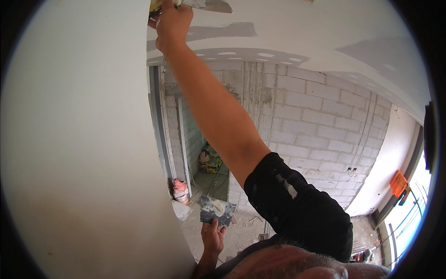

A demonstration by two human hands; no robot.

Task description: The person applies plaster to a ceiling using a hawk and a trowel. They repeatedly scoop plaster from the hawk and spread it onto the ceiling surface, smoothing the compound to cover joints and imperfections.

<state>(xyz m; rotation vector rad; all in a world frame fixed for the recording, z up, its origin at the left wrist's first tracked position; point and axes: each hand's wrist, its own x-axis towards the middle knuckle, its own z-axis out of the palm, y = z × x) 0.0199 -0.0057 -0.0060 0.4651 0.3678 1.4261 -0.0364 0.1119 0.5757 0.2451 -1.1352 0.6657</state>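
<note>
High at the top edge, my right hand (pixel 174 23) is wrapped round the handle of a putty knife (pixel 213 5), my arm stretched up across the view. The knife's metal blade points right, close below the pale ceiling (pixel 297 23); the picture's edge cuts off part of the tool. Low in the middle, my left hand (pixel 213 238) grips a flat grey rectangular plate (pixel 225 216) from below, thumb on its near edge. A lump of white filling compound (pixel 213 204) sits on the plate, with white smears around it.
A smooth pale wall (pixel 83 139) rises close on my left. Behind stand a bare block wall (pixel 316 116) and a doorway with bags (pixel 211 162) inside. A red and white sack (pixel 180 190) lies by the door; orange cloth (pixel 398 183) hangs near the bright opening at right.
</note>
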